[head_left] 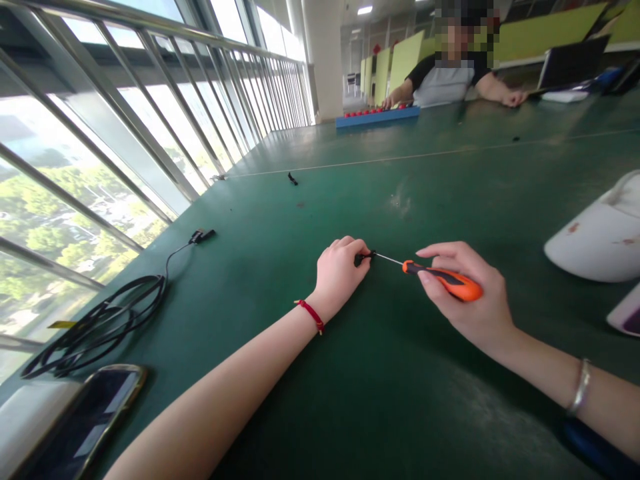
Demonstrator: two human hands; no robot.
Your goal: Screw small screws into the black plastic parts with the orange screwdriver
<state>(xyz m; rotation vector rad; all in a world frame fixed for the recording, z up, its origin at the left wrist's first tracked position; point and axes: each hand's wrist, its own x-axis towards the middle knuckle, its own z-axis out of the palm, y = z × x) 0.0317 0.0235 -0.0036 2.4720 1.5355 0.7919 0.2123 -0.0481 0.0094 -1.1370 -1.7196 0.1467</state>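
Observation:
My left hand point(341, 270) rests on the green table point(380, 373) with its fingers curled round a small black part point(360, 258) that pokes out at the fingertips. My right hand point(467, 293) grips an orange and black screwdriver point(445, 280) by the handle. Its thin metal shaft points left, and the tip meets the black part. A red string sits on my left wrist and a silver bangle on my right wrist.
A coiled black cable point(100, 320) and a phone point(90, 420) lie at the near left. White curved objects point(597, 240) sit at the right edge. A small black piece point(293, 178) lies further out. Another person point(450, 77) sits at the far side by a blue tray point(377, 117). A railing and windows run along the left.

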